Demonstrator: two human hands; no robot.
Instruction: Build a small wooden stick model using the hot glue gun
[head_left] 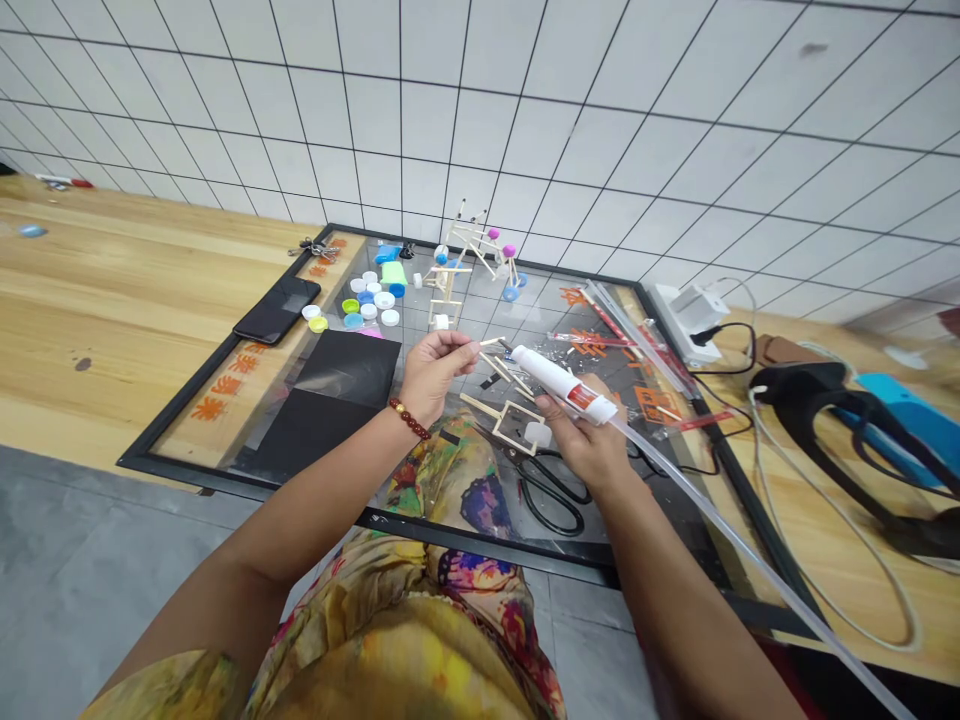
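Pinching left hand [436, 374]: grip narrow, a thin stick [493, 343] held at its near end between thumb and fingertips, its other end pointed toward the nozzle; whether the two are touching cannot be told.
Right hand [592, 442]: grip closed around a white glue gun [551, 374], its nozzle aimed at the stick; a long clear rod [750, 560] is trailed from its rear.
Stick frame [514, 442]: laid flat below and between both hands, with a white cap [537, 434] set at its right side.
Scissors [534, 512]: laid beside the frame, dark handles turned toward the person.
Stick structure [474, 238]: stood beyond the hands, fitted with pink and blue pieces.
Bottle caps [384, 300]: scattered beyond the left hand, near black sheets [307, 440].
Glass panel [176, 402]: black-edged, marked with orange characters, laid on the bench; a phone [277, 310] is rested across its left edge.
Bench [150, 270]: pale wood, set against the wall; a white power strip [665, 305] is placed at the right.
Wall [427, 105]: covered in white tiles with dark joints.
Floor [67, 560]: grey, seen at lower left.
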